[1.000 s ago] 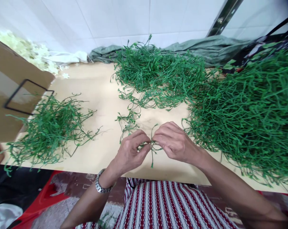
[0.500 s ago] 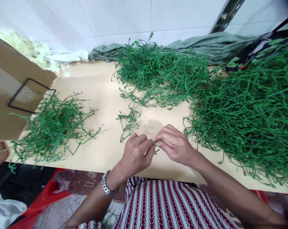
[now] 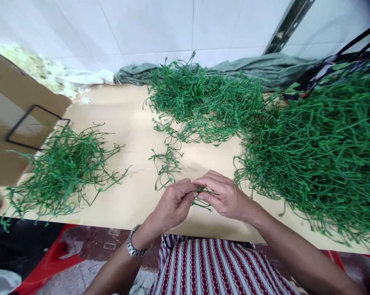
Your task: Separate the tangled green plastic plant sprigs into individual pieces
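**Sprig drawn in tight between your two hands**

Far left, the brown cardboard box flap with its black rectangular outline (image 3: 16, 123) sits at the tabletop's edge, and just beside it the loose heap of thin green plastic stems (image 3: 62, 168) lies untouched, same spread as a second ago.

Moving in to the centre: a small stray cluster of green stems (image 3: 167, 162) lies on the pale wooden tabletop (image 3: 126, 123), just beyond your fingers. Now your left hand (image 3: 174, 203), silver watch (image 3: 132, 247) on its wrist, is pinched shut on the small green plastic sprig (image 3: 203, 196). A second ago that sprig's stems stuck up and hung down clear of your fingers; now most of it is gathered in, with only a few short ends showing below your knuckles. Both hands have also slid a touch nearer the tabletop's front edge. By the look of it, you're well into working this one piece, not between pieces.

Your right hand (image 3: 223, 196) meets the left fingertip to fingertip, closed on the same sprig from the other side.

Further right, the wide mound of green plastic stems (image 3: 320, 151) runs to the frame's edge, with the second mound (image 3: 203, 98) behind it against the grey-green cloth (image 3: 265, 69). Neither has shifted.
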Motion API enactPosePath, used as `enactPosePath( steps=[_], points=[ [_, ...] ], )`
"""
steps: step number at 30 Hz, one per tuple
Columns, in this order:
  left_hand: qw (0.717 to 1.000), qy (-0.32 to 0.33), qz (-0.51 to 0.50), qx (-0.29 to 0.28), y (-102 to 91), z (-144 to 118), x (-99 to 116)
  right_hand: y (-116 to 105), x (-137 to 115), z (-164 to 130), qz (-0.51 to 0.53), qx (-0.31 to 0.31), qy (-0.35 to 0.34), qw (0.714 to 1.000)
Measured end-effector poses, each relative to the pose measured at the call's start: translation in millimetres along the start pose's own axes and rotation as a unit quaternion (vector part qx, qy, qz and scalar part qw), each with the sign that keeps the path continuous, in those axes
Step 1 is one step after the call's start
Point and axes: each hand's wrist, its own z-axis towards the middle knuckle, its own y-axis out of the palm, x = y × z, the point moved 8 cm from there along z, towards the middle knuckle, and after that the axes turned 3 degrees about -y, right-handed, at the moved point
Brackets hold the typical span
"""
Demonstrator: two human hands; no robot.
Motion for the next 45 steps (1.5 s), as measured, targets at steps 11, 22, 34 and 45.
enactPosePath(
  steps=[11,22,34,45],
  points=[
    [0.967,0.089,0.213,-0.107,7.6,-2,18,3,-16,-5,-0.148,-0.116,-0.059,0.980],
    [0.918,0.186,0.050,-0.346,25.9,-21,51,9,-55,-14,0.065,-0.260,-0.152,0.951],
    [0.964,-0.122,-0.234,-0.028,-24.2,14,-19,-41,15,-14,0.045,0.003,0.112,0.993],
    [0.982,-0.065,-0.173,-0.025,-5.8,16,-11,-16,14,10,0.068,0.063,0.130,0.987]
  ],
)
